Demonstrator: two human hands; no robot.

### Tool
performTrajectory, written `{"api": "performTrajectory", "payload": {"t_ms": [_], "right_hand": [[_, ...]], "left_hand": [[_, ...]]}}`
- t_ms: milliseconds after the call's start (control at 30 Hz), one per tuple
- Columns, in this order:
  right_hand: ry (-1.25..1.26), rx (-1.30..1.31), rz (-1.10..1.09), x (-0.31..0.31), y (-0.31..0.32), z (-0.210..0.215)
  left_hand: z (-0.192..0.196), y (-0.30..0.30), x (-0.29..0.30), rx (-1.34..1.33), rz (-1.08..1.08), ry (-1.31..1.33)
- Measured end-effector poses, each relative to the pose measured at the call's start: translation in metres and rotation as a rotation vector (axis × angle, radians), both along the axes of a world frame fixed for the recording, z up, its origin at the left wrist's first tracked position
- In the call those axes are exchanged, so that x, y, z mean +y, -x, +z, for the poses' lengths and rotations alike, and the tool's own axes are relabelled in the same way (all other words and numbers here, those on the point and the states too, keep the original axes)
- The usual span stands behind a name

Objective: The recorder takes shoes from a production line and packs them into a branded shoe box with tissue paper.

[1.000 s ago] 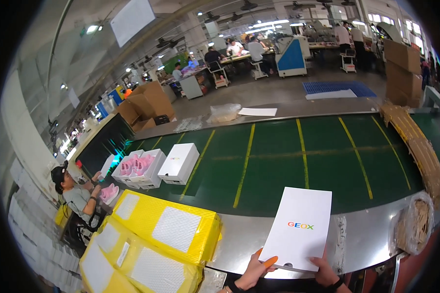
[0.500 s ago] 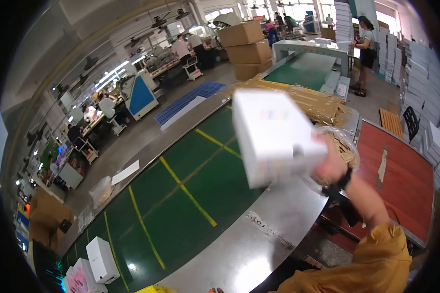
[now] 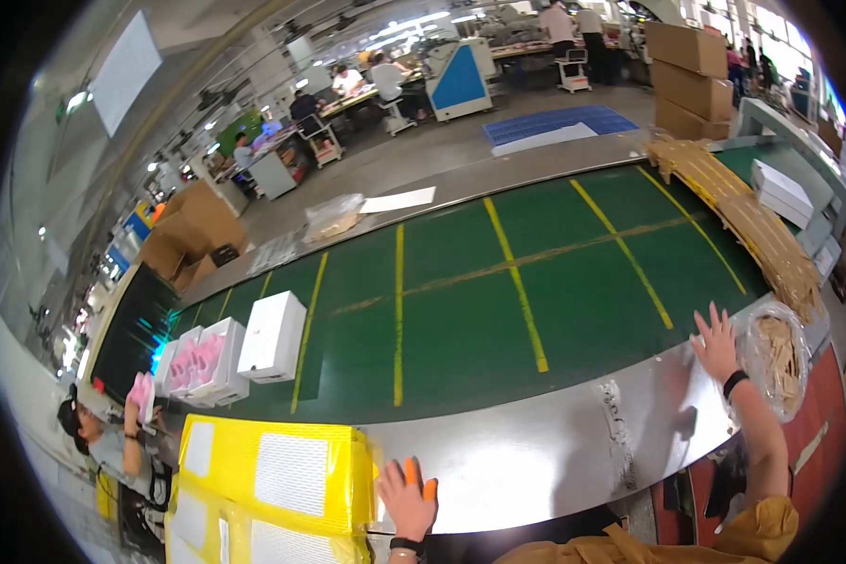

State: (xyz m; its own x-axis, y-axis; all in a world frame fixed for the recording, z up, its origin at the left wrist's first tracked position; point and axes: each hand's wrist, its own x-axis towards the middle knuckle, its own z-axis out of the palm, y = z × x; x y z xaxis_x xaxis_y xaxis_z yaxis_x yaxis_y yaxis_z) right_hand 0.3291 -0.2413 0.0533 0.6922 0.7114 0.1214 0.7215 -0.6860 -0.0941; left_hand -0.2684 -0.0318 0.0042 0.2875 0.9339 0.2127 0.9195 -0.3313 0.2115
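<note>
My right hand (image 3: pixel 717 346), a dark band at its wrist, is raised over the metal edge of the conveyor with its fingers spread and nothing in them. My left hand (image 3: pixel 407 498) has orange covers on some fingertips; it is open beside a stack of yellow-wrapped cartons (image 3: pixel 359 479). A closed white box (image 3: pixel 782 195) rests at far right on the green surface beyond the taped cardboard. Another closed white box (image 3: pixel 271 338) stands on the green belt (image 3: pixel 451 324) at left. Beside it is an open white box (image 3: pixel 226 387) with pink items inside.
Flattened brown cardboard (image 3: pixel 738 211) bridges the belt's right end. A plastic bag (image 3: pixel 775 362) of brown material lies beside my right hand. At lower left a co-worker (image 3: pixel 127 451) holds a pink item. Stacked cartons (image 3: pixel 691 80) stand behind the belt.
The white box has left my right hand and now lies beyond the cardboard at far right. My view has swung left, and my left hand has come into fuller view.
</note>
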Motion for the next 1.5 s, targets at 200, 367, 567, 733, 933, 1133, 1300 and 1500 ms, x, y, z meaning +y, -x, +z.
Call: {"api": "performTrajectory", "payload": {"t_ms": [200, 367, 567, 733, 933, 1133, 1300, 1500], "right_hand": [[0.112, 0.067, -0.236, 0.002, 0.041, -0.071], [0.140, 0.066, -0.242, 0.003, 0.046, -0.063], [0.141, 0.063, -0.249, 0.007, 0.047, -0.058], [0.134, 0.073, -0.248, 0.007, 0.048, -0.058], [0.157, 0.150, -0.150, -0.008, 0.047, -0.053], [0.039, 0.188, 0.090, -0.070, 0.089, -0.046], [0.026, 0.180, 0.089, -0.070, 0.087, -0.050], [0.023, 0.184, 0.091, -0.063, 0.086, -0.045]], "left_hand": [[-0.020, 0.005, 0.003, 0.129, -0.077, 0.083], [-0.013, 0.007, 0.005, 0.147, -0.090, 0.106], [-0.009, 0.006, 0.008, 0.144, -0.096, 0.135], [-0.007, 0.006, 0.011, 0.155, -0.101, 0.143], [-0.008, 0.013, 0.010, 0.149, -0.088, 0.198], [-0.010, 0.016, 0.010, 0.165, -0.087, 0.203], [-0.008, 0.015, 0.011, 0.171, -0.083, 0.193], [-0.002, 0.011, 0.011, 0.191, -0.085, 0.192]]}}
